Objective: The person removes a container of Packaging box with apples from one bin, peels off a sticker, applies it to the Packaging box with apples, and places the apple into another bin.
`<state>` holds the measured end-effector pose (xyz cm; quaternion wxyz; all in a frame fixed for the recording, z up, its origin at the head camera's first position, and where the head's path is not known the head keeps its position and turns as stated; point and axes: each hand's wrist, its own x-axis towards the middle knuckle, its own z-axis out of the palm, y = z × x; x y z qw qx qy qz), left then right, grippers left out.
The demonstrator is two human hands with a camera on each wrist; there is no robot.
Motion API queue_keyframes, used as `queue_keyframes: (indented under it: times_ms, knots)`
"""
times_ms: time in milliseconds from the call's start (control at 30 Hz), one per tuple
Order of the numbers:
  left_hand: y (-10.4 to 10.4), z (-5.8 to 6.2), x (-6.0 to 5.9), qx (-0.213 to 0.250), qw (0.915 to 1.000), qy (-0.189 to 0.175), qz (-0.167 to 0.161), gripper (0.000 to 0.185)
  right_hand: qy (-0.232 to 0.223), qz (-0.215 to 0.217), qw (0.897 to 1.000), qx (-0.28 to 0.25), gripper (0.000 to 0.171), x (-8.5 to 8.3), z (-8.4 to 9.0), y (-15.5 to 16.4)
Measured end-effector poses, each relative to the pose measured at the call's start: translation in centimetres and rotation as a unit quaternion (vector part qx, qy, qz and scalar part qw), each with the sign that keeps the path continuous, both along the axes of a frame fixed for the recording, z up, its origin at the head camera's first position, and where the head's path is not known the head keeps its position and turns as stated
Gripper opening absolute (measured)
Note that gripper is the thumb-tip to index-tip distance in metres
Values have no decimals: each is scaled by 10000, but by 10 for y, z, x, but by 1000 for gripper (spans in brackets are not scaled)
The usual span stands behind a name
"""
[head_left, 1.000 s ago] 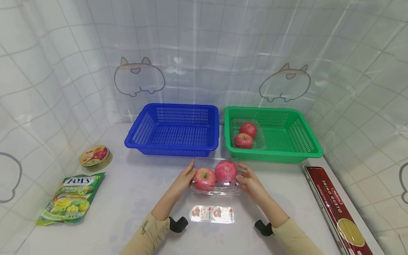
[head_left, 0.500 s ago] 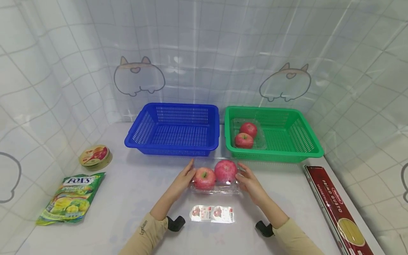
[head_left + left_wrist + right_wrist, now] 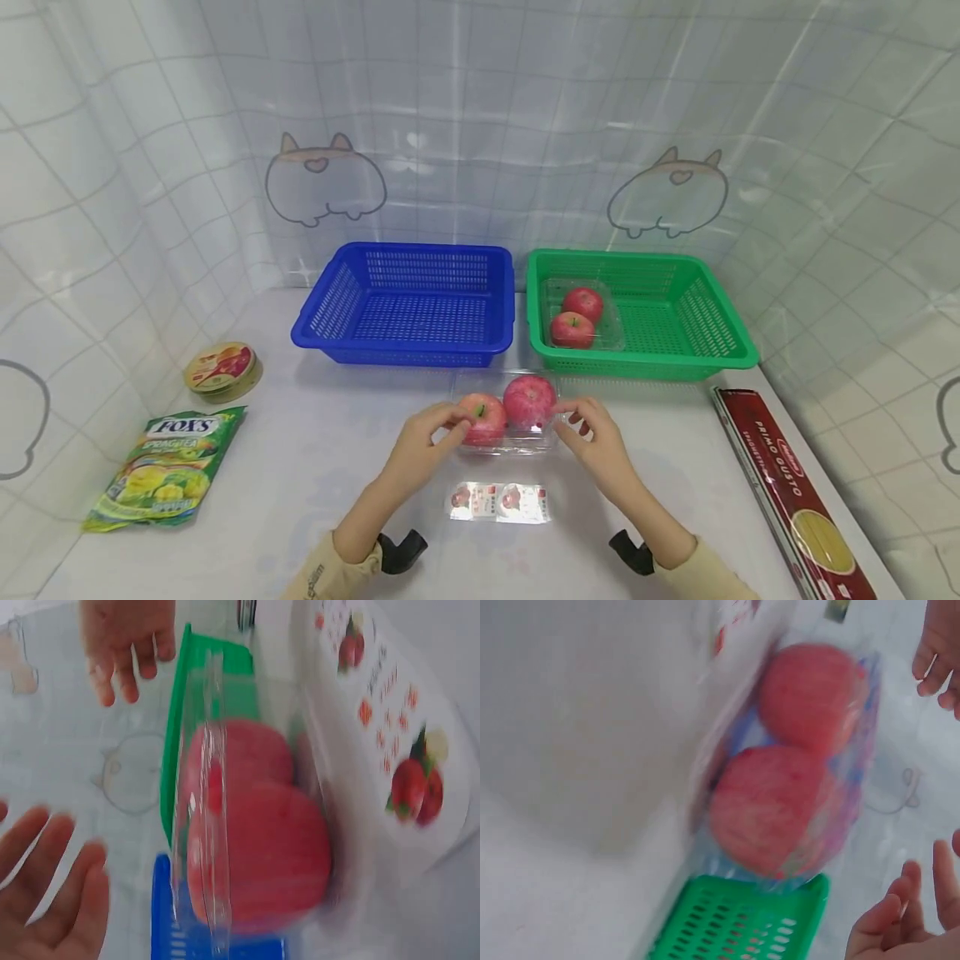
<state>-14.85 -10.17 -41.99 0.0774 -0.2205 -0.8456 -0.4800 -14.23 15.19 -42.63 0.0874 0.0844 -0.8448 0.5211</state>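
Note:
A clear plastic box [image 3: 517,443] holding two apples [image 3: 529,402] sits on the table in front of the baskets. My left hand [image 3: 418,446] hovers over the box's left front corner, fingers loosely bent and holding nothing. At the right front corner is my right hand [image 3: 600,442], thumb and fingers spread apart. Both wrist views show gaps between the hands and the box; the left wrist view has my left hand [image 3: 52,892] at its lower left, and the right wrist view my right hand [image 3: 911,915] at lower right. A strip with two apple stickers [image 3: 497,502] lies in front of the box.
Behind stand a blue basket [image 3: 408,357] and a green basket [image 3: 645,363]; the green one holds another clear box with two apples [image 3: 573,330]. To the left are a round tin [image 3: 221,371] and a FOX'S candy bag [image 3: 165,471]. A spaghetti box [image 3: 791,492] lies at right.
Both hands have let go of the box's sides and drawn up and back toward me, the left one inward over the front corner. The box and apples stay in place.

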Motion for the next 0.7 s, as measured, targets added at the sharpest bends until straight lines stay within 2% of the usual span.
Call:
queue_keyframes:
  times_ms: [67,133,200,267,367,500,600,700]
  knots:
    - [2,-1,6,-257,9973,-258,-641,16,209,242,9994,129,15,7,1,-3]
    - [5,-4,10,-582,9893,-570,-1207,19,341,545,9978,184,13,12,1,-6]
    - [8,-9,13,-902,9793,-813,-1618,22,348,891,9951,245,11,18,-1,-8]
    - [11,-14,15,-1188,9715,-883,-1853,23,251,1261,9910,359,10,22,-2,-10]
    - [17,-21,17,-1626,9644,-731,-1951,22,-53,1735,9827,651,10,28,-6,-13]
    - [24,-29,18,-2408,9529,-106,-1839,22,-424,2063,9700,1214,9,32,-16,-18]
    - [28,-34,17,-2985,9384,467,-1674,25,-369,2109,9592,1848,11,33,-24,-21]
    - [31,-38,17,-3460,9222,834,-1511,32,-43,2005,9447,2594,19,33,-31,-24]
